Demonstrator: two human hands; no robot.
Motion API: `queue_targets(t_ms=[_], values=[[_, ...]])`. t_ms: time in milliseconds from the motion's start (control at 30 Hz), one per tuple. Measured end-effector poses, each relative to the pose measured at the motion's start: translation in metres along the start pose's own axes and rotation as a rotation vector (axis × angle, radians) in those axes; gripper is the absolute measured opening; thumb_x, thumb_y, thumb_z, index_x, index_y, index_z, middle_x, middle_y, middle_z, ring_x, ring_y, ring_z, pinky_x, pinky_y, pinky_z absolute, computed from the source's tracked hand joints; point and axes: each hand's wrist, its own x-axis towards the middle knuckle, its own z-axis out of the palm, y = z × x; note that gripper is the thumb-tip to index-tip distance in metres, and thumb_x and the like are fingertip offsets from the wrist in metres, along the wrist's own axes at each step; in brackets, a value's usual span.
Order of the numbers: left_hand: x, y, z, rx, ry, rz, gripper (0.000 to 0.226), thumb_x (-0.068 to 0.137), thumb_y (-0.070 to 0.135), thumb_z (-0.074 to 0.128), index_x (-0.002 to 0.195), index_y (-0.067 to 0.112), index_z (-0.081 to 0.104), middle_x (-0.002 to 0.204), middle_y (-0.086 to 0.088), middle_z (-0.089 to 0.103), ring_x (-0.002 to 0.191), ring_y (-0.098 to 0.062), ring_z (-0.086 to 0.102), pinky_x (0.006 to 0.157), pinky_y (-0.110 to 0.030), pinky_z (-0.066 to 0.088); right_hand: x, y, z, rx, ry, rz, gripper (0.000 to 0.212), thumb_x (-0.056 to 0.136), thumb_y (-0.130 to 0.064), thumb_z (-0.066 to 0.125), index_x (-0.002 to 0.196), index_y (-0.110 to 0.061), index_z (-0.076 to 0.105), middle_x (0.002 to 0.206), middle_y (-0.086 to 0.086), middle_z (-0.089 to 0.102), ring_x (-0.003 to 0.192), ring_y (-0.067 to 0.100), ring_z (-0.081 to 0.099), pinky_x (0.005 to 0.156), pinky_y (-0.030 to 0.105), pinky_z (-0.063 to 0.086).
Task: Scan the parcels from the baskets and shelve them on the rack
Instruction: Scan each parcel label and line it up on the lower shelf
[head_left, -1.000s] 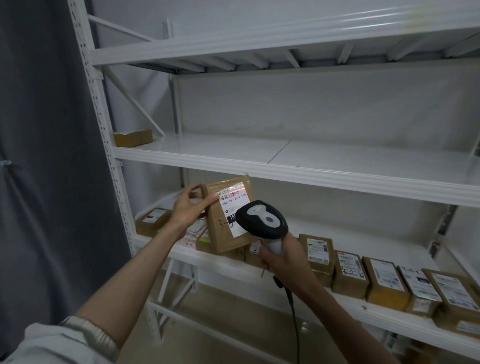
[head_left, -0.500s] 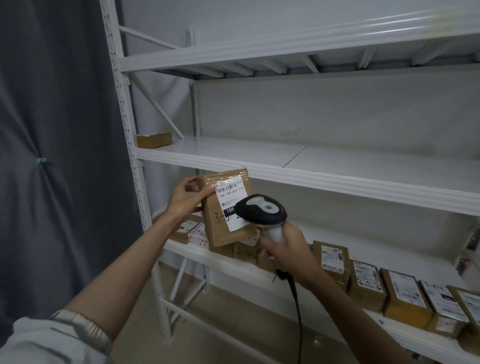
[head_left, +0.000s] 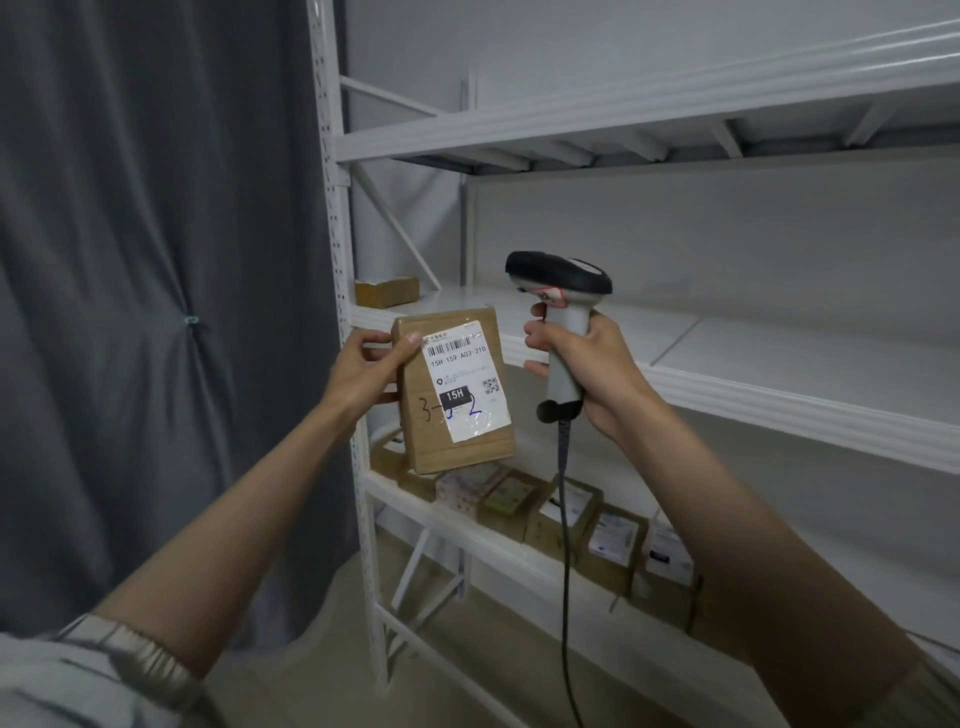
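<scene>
A left hand (head_left: 363, 376) grips a labelled parcel (head_left: 452, 389) upright before the rack's (head_left: 727, 400) left end, while the right hand (head_left: 582, 364) clasps a scanner (head_left: 561, 312) just beside it

— Hands?
— Left hand (head_left: 363, 371) grips the left edge of a brown parcel (head_left: 454, 389), label facing the camera, thumb on the upper corner. Right hand (head_left: 582, 364) grips the handle of a scanner (head_left: 561, 291), upright, just right of the parcel, not touching it; cable hangs down.
— Rack?
— White rack (head_left: 675, 395). One small box (head_left: 387, 291) on the middle shelf's left end; a row of labelled parcels (head_left: 571, 519) on the lower shelf. Grey curtain (head_left: 156, 312) to the left.
</scene>
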Motion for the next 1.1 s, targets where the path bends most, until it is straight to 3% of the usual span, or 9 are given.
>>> queue_targets(t_ms=[67,200,367,467,567,700,833,967,1100], values=[[0.016,0.005,-0.007,-0.007,0.031,0.003,0.064,0.079,0.056,0.077,0.117,0.011,0.052,0.107,-0.006,0.066,0.084,-0.015,0.070,0.063,-0.031,0.060,0.021,0.003,0.013,-0.011,-0.035,0.034,0.022,0.091,-0.005,0.063,0.111,-0.013,0.066,0.104,0.011,0.069,0.092,0.017,0.065,0.085,0.034,0.057],[0.061,0.011,-0.013,-0.004,0.036,0.030,0.055,0.084,0.059,0.072,0.104,0.014,0.046,0.102,-0.007,0.071,0.089,-0.021,0.073,0.069,-0.036,0.060,0.063,0.012,0.043,-0.027,-0.109,0.091,0.022,0.092,-0.005,0.062,0.113,-0.010,0.066,0.089,0.002,0.072,0.074,0.012,0.067,0.060,0.026,0.055],[0.128,0.018,-0.020,0.044,0.070,0.080,0.051,0.086,0.062,0.067,0.090,0.019,0.042,0.097,-0.004,0.069,0.082,-0.017,0.068,0.067,-0.034,0.057,0.118,0.034,0.073,0.012,-0.144,0.128,0.021,0.094,-0.004,0.060,0.113,-0.011,0.065,0.084,0.000,0.074,0.066,0.010,0.069,0.053,0.024,0.053],[0.170,0.017,-0.023,0.077,0.064,0.050,0.051,0.088,0.067,0.061,0.090,0.019,0.044,0.099,-0.009,0.070,0.084,-0.019,0.066,0.079,-0.041,0.058,0.149,0.044,0.087,0.071,-0.156,0.135,0.022,0.093,-0.005,0.061,0.114,-0.012,0.066,0.093,0.006,0.074,0.079,0.020,0.067,0.059,0.030,0.057],[0.205,0.012,-0.022,0.060,-0.019,0.037,0.051,0.094,0.064,0.054,0.099,0.013,0.053,0.098,-0.006,0.072,0.089,-0.022,0.071,0.074,-0.033,0.057,0.183,0.054,0.099,0.093,-0.158,0.143,0.028,0.092,-0.005,0.063,0.119,-0.007,0.065,0.116,0.021,0.072,0.093,0.030,0.066,0.086,0.050,0.058],[0.236,-0.003,-0.013,0.103,-0.173,0.080,0.053,0.089,0.062,0.063,0.116,0.016,0.059,0.112,-0.002,0.067,0.100,-0.016,0.067,0.082,-0.028,0.053,0.215,0.076,0.104,0.090,-0.104,0.180,0.035,0.093,-0.003,0.061,0.128,-0.001,0.060,0.120,0.024,0.069,0.109,0.037,0.069,0.100,0.057,0.052],[0.254,-0.028,-0.002,0.269,-0.307,0.115,0.089,0.073,0.063,0.079,0.146,0.025,0.044,0.129,0.006,0.054,0.113,-0.014,0.057,0.089,-0.029,0.048,0.233,0.103,0.102,0.120,-0.048,0.196,0.031,0.093,0.001,0.060,0.124,0.000,0.061,0.118,0.022,0.071,0.115,0.038,0.067,0.099,0.055,0.053],[0.266,-0.048,0.005,0.304,-0.390,0.218,0.103,0.062,0.052,0.092,0.144,0.029,0.034,0.146,0.003,0.043,0.128,-0.017,0.047,0.107,-0.036,0.042,0.247,0.117,0.099,0.164,-0.004,0.180,0.030,0.093,0.004,0.058,0.123,0.002,0.061,0.119,0.022,0.070,0.115,0.037,0.067,0.102,0.051,0.052],[0.276,-0.058,0.012,0.448,-0.403,0.390,0.104,0.051,0.056,0.094,0.138,0.029,0.043,0.138,-0.002,0.033,0.127,-0.018,0.042,0.117,-0.042,0.035,0.258,0.120,0.098,0.162,0.032,0.177,0.026,0.093,0.004,0.058,0.119,0.005,0.061,0.119,0.024,0.070,0.111,0.033,0.069,0.100,0.043,0.055]])
